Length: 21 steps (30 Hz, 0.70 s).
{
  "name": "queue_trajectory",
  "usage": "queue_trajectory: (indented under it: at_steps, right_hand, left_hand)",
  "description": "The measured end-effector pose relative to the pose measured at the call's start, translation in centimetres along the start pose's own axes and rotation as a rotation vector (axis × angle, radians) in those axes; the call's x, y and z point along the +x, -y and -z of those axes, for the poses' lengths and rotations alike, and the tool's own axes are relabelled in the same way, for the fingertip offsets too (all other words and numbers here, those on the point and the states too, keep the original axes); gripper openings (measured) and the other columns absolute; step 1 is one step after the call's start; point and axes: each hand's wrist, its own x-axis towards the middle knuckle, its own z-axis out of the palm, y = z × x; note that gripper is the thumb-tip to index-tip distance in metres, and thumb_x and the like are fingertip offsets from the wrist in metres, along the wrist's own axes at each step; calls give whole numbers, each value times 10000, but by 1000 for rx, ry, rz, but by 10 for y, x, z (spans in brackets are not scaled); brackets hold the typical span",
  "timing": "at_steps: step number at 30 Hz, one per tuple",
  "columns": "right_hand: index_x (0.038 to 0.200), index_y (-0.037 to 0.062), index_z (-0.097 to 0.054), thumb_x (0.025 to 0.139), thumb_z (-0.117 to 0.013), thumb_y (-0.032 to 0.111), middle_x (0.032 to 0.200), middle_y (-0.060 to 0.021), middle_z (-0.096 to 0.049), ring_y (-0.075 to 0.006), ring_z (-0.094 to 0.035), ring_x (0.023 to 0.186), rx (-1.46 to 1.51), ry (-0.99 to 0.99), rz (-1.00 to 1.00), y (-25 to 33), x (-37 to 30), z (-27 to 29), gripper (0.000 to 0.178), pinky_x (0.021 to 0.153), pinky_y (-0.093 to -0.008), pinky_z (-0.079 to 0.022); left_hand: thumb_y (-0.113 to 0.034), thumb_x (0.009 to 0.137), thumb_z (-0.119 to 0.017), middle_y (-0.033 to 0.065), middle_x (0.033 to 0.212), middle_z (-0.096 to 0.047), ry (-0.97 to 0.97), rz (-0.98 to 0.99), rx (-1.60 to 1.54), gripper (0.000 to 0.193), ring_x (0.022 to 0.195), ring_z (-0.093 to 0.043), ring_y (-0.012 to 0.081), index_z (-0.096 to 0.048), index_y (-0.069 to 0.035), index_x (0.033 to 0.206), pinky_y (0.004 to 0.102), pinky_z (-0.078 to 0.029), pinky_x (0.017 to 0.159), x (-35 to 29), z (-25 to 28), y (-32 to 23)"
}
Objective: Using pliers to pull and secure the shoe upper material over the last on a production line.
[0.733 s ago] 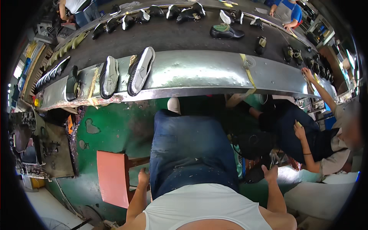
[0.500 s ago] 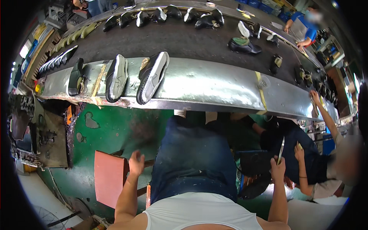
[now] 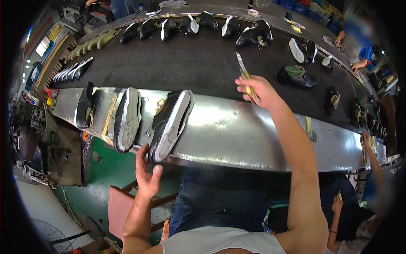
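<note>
Over the metal-topped front of the bench, my right hand (image 3: 259, 89) grips a slim metal tool (image 3: 243, 67) with a curved, pointed tip and a yellow handle; its tip points away from me. My left hand (image 3: 148, 175) is open, thumb and fingers apart, at the bench edge. Its fingertips are close to the toe of a black shoe with a white sole edge (image 3: 171, 127); whether they touch I cannot tell. Left of it, a grey-and-black shoe (image 3: 128, 120) lies on its side over the edge. Farther left stands a dark shoe (image 3: 84, 108).
Across the dark belt (image 3: 169, 67), black shoes (image 3: 207, 21) stand in a row along the far side. Green shoe parts (image 3: 105, 39) lie at the far left. A pink-topped stool (image 3: 120, 211) is beside my left arm. Co-workers' hands (image 3: 359, 64) show at right.
My right hand has swung forward and up with the tool, from beside my leg to above the bench. My left hand has reached forward to the shoe's toe. The view has shifted.
</note>
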Motion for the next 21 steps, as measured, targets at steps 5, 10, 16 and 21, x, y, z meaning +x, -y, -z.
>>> queue_trajectory:
  at_steps: [5,10,16,21]
  right_hand:
    - [973,70,-581,975,-610,254,956,-77,-671,-162,-645,810,233,12,-66,15,132,40,187,553,-269,-478]
    - [978,59,-577,942,-653,206,882,-43,-602,-140,-591,728,161,-210,6,-15,169,90,170,493,-272,-434]
    - [960,46,-562,934,-669,210,870,-25,-555,-117,-553,725,220,-451,237,-8,153,72,198,481,-271,-411]
    - [1043,29,-549,957,-630,225,822,-34,-541,-108,-514,661,34,-749,394,-5,151,90,228,470,-252,-390]
  left_hand:
    - [-228,871,-744,244,1261,-597,139,176,361,754,1162,-601,290,-373,130,1421,381,-459,994,44,-12,-31]
    - [-115,809,-784,230,1063,-705,261,94,442,661,964,-700,244,-483,124,1346,338,-530,865,50,5,-19]
    - [-145,761,-817,208,1067,-702,272,158,328,665,985,-685,238,-527,114,1301,346,-519,902,67,3,-16]
    - [-303,760,-788,191,1039,-692,169,192,276,681,962,-665,240,-545,111,1243,353,-503,900,57,2,-2]
